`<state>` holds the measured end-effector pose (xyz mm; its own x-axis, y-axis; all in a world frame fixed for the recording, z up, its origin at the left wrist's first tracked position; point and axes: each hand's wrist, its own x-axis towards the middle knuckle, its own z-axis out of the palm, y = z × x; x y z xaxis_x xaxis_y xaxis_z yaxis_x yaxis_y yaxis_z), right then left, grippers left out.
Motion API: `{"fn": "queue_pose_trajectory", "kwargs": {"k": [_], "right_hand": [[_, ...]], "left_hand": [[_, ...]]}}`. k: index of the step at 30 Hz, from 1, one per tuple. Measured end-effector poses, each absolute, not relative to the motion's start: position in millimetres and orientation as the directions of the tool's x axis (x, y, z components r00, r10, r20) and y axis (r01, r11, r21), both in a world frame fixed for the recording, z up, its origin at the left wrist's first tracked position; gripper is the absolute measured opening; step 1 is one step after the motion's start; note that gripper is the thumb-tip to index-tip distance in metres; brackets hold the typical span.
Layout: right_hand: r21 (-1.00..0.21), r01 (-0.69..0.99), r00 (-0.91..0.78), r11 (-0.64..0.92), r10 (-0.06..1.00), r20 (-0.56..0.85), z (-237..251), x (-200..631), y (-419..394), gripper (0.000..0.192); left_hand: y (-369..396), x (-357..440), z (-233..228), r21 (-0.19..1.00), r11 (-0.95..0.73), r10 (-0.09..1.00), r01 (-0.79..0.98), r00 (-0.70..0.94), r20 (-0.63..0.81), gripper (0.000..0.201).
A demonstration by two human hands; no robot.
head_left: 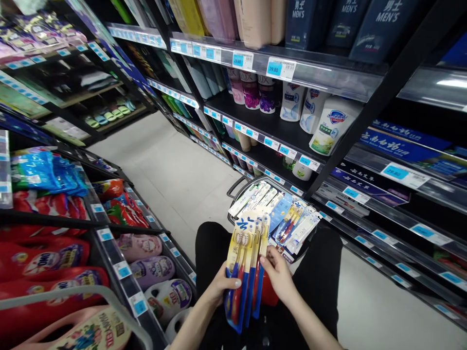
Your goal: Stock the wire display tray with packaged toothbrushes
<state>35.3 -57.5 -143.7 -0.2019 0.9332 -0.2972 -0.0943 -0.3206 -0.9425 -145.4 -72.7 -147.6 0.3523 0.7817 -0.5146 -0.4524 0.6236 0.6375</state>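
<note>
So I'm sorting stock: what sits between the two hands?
In the head view, the yellow toothbrush pack fills the gap: left hand grips its left edge, right hand touches its right edge.

The toothbrush pack [245, 265] is yellow at the top with white and blue print, and its brushes have blue and red handles. The packs in the basket [277, 214] behind it are white, pale blue and yellow. The shelf frames [383, 97] are black, with price tags [280, 68] in white and cyan. The men's boxes [379, 24] are dark navy with white lettering. The detergent bottles [44, 262] are red, the pouches [44, 171] bright blue. The floor [175, 170] is pale grey.
</note>
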Motion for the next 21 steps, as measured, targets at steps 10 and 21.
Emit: {"fn": "queue_pose_trajectory", "kwargs": {"k": [10, 21], "right_hand": [[-0.95, 0.073, 0.199, -0.304, 0.938, -0.284, -142.9, 39.2, -63.8, 0.039], [-0.168, -0.895, -0.382, -0.413, 0.905, -0.187, -161.4, 98.2, -27.5, 0.011]], "left_hand": [[-74.9, -124.8, -146.2, 0.616, 0.533, 0.832, -0.581, 0.224, -0.508, 0.043], [-77.6, -160.9, -159.8, 0.45, 0.524, 0.833, -0.723, 0.325, -0.447, 0.034]]}}
